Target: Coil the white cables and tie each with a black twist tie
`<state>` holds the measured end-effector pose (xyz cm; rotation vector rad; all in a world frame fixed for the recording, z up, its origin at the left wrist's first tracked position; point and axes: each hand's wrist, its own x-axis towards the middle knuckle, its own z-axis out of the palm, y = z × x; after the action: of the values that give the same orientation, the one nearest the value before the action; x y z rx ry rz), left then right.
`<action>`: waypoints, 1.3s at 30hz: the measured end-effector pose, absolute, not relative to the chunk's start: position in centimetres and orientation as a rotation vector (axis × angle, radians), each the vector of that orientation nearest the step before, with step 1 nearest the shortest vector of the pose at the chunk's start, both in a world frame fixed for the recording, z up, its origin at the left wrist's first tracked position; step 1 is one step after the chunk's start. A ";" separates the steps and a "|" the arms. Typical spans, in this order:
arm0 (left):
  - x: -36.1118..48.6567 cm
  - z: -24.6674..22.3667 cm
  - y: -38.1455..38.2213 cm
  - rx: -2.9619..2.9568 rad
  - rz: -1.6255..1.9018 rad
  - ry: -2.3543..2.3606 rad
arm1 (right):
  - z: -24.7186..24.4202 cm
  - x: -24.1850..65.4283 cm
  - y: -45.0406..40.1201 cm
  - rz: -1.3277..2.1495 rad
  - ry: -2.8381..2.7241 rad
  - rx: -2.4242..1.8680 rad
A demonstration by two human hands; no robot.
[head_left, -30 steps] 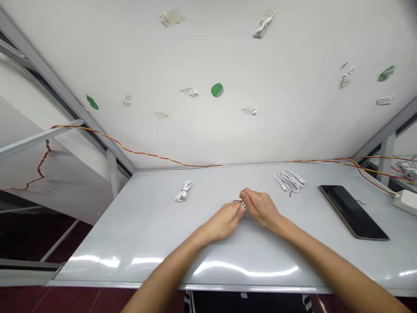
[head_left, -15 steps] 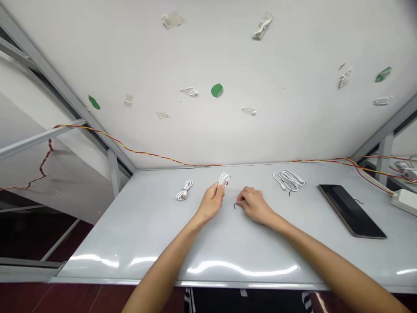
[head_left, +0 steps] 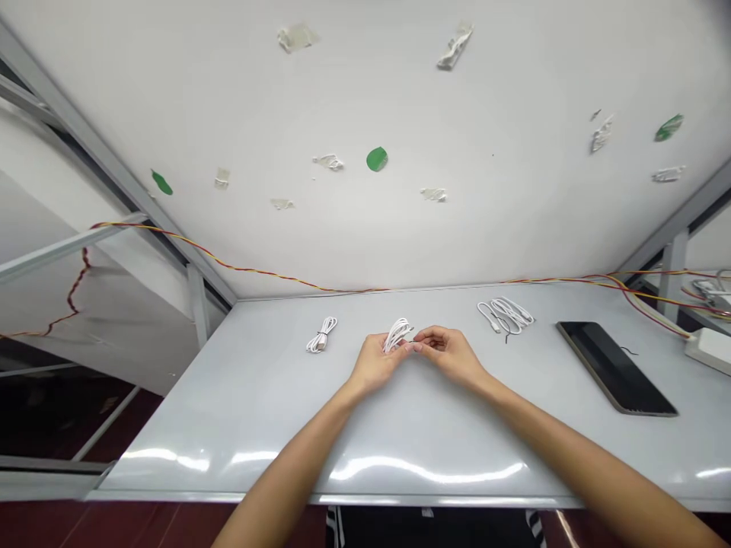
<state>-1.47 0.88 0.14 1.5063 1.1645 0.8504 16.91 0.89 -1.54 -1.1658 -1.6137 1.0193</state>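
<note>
A coiled white cable (head_left: 397,333) rests in my left hand (head_left: 374,364), whose fingers are closed around it. My right hand (head_left: 452,354) pinches a short black twist tie (head_left: 412,341) right beside the coil, and the fingertips of both hands meet there. Most of the tie is hidden by the fingers. To the left on the table lies a white USB cable (head_left: 323,336), bundled with a black tie round its middle. Right of my hands lies a looser white cable (head_left: 507,314) with a black tie at it.
A black tablet or large phone (head_left: 615,369) lies at the right of the grey table (head_left: 228,411), a thin black tie (head_left: 629,351) beside it. A white power strip (head_left: 710,351) stands at the right edge. Red and yellow wires (head_left: 256,269) run along the back wall.
My right hand has lifted the black twist tie from the table and brought it left to the coil. My left hand has turned and lowered slightly, bringing the cable toward it.
</note>
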 end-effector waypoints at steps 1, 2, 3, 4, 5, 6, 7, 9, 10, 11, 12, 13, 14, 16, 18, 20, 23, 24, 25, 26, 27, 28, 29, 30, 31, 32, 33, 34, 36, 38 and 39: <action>-1.5 0.2 0.9 1.516 0.832 1.161 | -1.5 17.0 0.9 0.996 -1.644 -1.173; -1.6 0.3 0.9 1.535 0.798 1.155 | -1.5 17.1 0.9 0.928 -1.708 -1.172; -1.7 0.3 0.9 1.565 0.754 1.155 | -1.5 17.1 0.8 0.823 -1.794 -1.156; -1.8 0.5 0.9 1.603 0.704 1.163 | -1.5 17.1 0.7 0.701 -1.885 -1.124; -1.9 0.6 0.9 1.641 0.662 1.179 | -1.5 17.1 0.6 0.582 -1.967 -1.083; -2.1 0.8 0.9 1.671 0.639 1.195 | -1.4 17.1 0.5 0.480 -2.025 -1.044; -2.2 1.0 0.9 1.683 0.643 1.201 | -1.4 17.2 0.5 0.405 -2.052 -1.022; -2.4 1.5 0.9 1.639 0.713 1.165 | -1.1 17.5 0.6 0.357 -1.987 -1.060; -2.5 1.8 0.8 1.584 0.741 1.124 | -0.9 17.7 0.7 0.373 -1.894 -1.105; -2.5 2.1 0.7 1.514 0.748 1.081 | -0.7 17.9 0.8 0.399 -1.775 -1.141; -2.5 2.3 0.6 1.439 0.730 1.041 | -0.4 18.1 0.8 0.422 -1.654 -1.152; -2.5 2.6 0.5 1.367 0.691 1.003 | -0.2 18.3 0.9 0.435 -1.553 -1.130; -2.4 2.7 0.3 1.302 0.642 0.967 | 0.0 18.3 0.8 0.435 -1.490 -1.082; -2.0 2.8 -0.1 1.216 0.547 0.894 | 0.0 17.9 0.4 0.391 -1.506 -0.956; -1.5 2.6 -0.6 1.192 0.480 0.841 | -0.3 17.2 -0.1 0.305 -1.637 -0.864; -0.9 2.4 -1.2 1.212 0.439 0.827 | -1.0 16.5 -0.5 0.205 -1.787 -0.845; -0.4 2.2 -1.6 1.226 0.406 0.838 | -2.0 16.2 -0.4 0.124 -1.921 -0.899; -0.3 2.2 -1.7 1.195 0.399 0.818 | -2.2 16.3 -0.2 0.107 -1.928 -0.926; -0.2 2.2 -1.7 1.138 0.398 0.778 | -2.4 16.6 0.0 0.090 -1.921 -0.948; -0.2 2.2 -1.6 1.058 0.403 0.723 | -2.5 16.8 0.2 0.075 -1.906 -0.965; -0.2 2.2 -1.5 0.968 0.415 0.664 | -2.6 17.2 0.4 0.055 -1.891 -0.981; -0.2 2.2 -1.4 0.883 0.431 0.612 | -2.7 17.5 0.6 0.033 -1.891 -0.985; -0.3 2.1 -1.3 0.817 0.444 0.577 | -2.7 17.9 0.7 0.014 -1.907 -0.973; -0.4 2.1 -1.2 0.776 0.449 0.562 | -2.8 18.2 0.8 -0.001 -1.936 -0.950; -0.4 2.0 -1.2 0.758 0.440 0.562 | -2.8 18.5 0.9 -0.016 -1.975 -0.919; -0.5 1.9 -1.1 0.758 0.414 0.570 | -2.9 18.8 0.9 -0.028 -2.023 -0.883; -0.6 1.8 -1.1 0.770 0.380 0.583 | -3.0 19.0 0.9 -0.035 -2.071 -0.847; -0.6 1.7 -1.2 0.788 0.345 0.598 | -3.0 19.2 0.9 -0.035 -2.107 -0.818; -0.5 1.5 -1.3 0.881 0.329 0.635 | -3.1 19.4 0.8 -0.004 -2.124 -0.783; -0.3 1.2 -1.3 1.055 0.409 0.692 | -3.0 19.2 0.8 0.045 -2.096 -0.769; -0.2 1.1 -1.4 1.134 0.460 0.719 | -2.9 19.0 0.8 0.083 -2.062 -0.775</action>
<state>-0.20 -1.36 1.09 1.1337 0.7186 0.4599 19.03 0.79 -2.88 -0.7752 -2.0623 0.0829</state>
